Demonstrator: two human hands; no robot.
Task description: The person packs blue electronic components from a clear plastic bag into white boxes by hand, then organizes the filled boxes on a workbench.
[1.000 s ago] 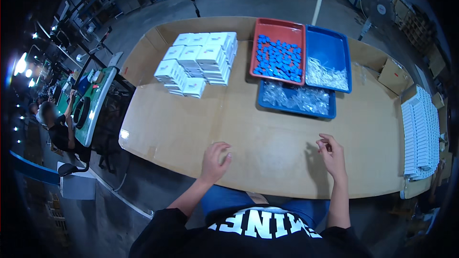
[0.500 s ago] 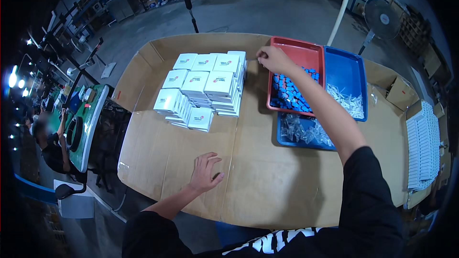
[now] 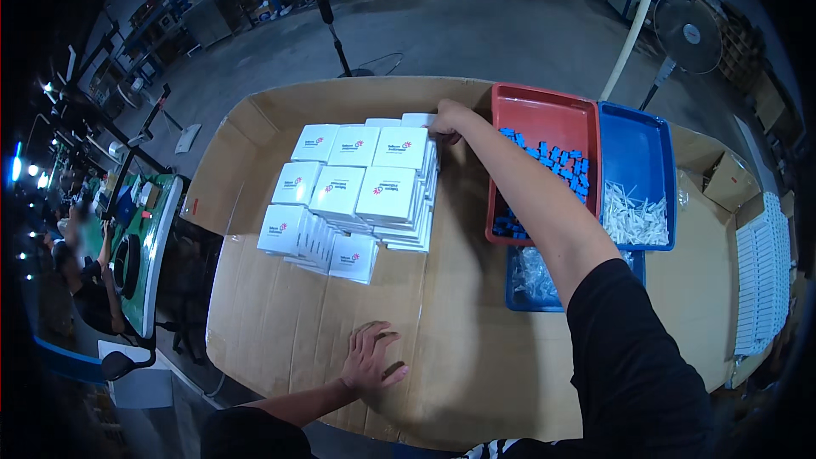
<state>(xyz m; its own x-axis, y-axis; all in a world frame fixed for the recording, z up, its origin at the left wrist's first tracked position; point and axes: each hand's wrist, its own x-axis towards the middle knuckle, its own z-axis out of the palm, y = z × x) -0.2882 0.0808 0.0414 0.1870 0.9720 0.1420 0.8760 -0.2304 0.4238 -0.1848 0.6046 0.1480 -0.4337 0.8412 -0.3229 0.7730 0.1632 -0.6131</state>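
Several stacks of flat white square boxes with small red printed marks stand close together on the cardboard-covered table. At their far right corner is my right hand, its fingers curled against the edge of a white box in the back row. The fingertips are partly hidden there. My left hand hovers over or rests on the cardboard in front of the stacks, holding nothing, with fingers loosely bent and apart.
Right of the stacks, a red tray holds small blue parts. Beside it, a blue tray contains white plastic pieces; a lower blue tray has clear bags. White stacked pieces stand far right. Cardboard walls edge the table.
My right hand has moved left from the red tray's edge to the back right boxes. My left hand stays in front of the stacks. The whole view has shifted as the head moved.
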